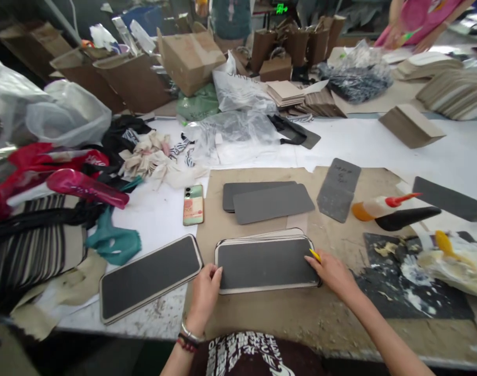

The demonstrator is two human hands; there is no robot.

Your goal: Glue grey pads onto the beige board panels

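A dark grey rounded panel with a pale border (265,263) lies on top of a small stack of similar pieces in front of me. My left hand (206,292) has its thumb and fingers closed at the panel's left edge. At the right edge is my right hand (334,271), fingers closed around a small yellow tool (315,255); most of it is hidden, so its kind is unclear. Left of my left hand rests another bordered panel (150,279), tilted. Beyond the stack are plain grey boards (273,203), two overlapping.
A phone (193,205) lies at the left of the cardboard sheet. Rightward are a red-tipped glue bottle (379,207), a black object (408,218) and a glue-smeared board (410,300). Fabric scraps (113,240) crowd the left; boxes (193,57) and a person in pink stand behind.
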